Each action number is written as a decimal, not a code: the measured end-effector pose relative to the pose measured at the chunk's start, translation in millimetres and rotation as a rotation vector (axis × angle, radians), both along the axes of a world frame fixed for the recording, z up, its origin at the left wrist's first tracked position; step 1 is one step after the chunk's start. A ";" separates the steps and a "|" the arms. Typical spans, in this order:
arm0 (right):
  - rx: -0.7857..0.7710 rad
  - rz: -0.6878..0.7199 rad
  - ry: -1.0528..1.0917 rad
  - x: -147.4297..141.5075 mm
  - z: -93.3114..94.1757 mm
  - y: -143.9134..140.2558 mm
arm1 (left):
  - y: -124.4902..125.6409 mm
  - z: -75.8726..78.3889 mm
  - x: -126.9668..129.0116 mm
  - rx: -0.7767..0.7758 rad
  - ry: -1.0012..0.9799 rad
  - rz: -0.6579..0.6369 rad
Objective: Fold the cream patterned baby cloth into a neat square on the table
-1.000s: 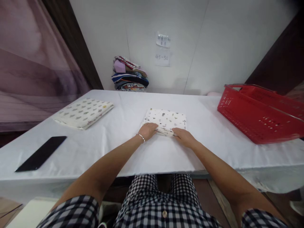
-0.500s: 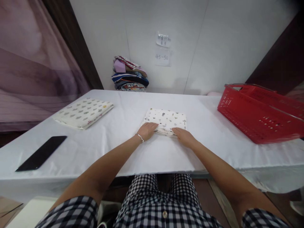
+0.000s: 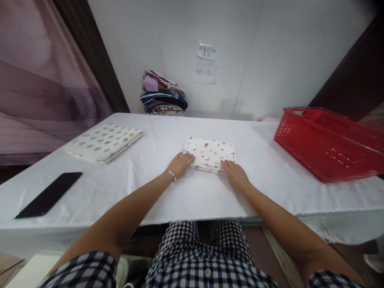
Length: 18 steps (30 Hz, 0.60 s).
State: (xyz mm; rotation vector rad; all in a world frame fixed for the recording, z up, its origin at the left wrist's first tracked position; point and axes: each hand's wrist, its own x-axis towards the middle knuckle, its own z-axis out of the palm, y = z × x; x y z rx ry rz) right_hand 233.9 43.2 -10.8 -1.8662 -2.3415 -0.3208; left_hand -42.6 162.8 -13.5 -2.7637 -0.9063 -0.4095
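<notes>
A folded white cloth with small prints [image 3: 210, 152] lies in the middle of the white table [image 3: 192, 188]. My left hand [image 3: 180, 164] rests flat on its near left corner, a thin bracelet on the wrist. My right hand [image 3: 235, 173] rests flat at its near right corner, fingers spread on the cloth's edge. Neither hand grips anything.
A second folded cloth with grey tree prints [image 3: 103, 142] lies at the left. A black phone [image 3: 49, 194] sits near the left front edge. A red plastic basket [image 3: 327, 142] stands at the right. A pile of coloured fabrics [image 3: 163, 94] leans against the back wall.
Both hands have slid a little toward me and to the cloth's near corners, fingers now flatter and more spread. The cloth has stayed in place.
</notes>
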 end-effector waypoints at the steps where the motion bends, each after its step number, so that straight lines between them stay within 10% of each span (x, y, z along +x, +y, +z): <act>1: 0.012 -0.008 -0.006 1.2 -0.7 -0.7 | -0.4 0.7 -0.1 0.004 0.003 0.002; 18: -0.136 -0.012 0.089 24.8 39.5 11.2 | 22.4 40.7 -15.9 -0.032 -0.002 -0.060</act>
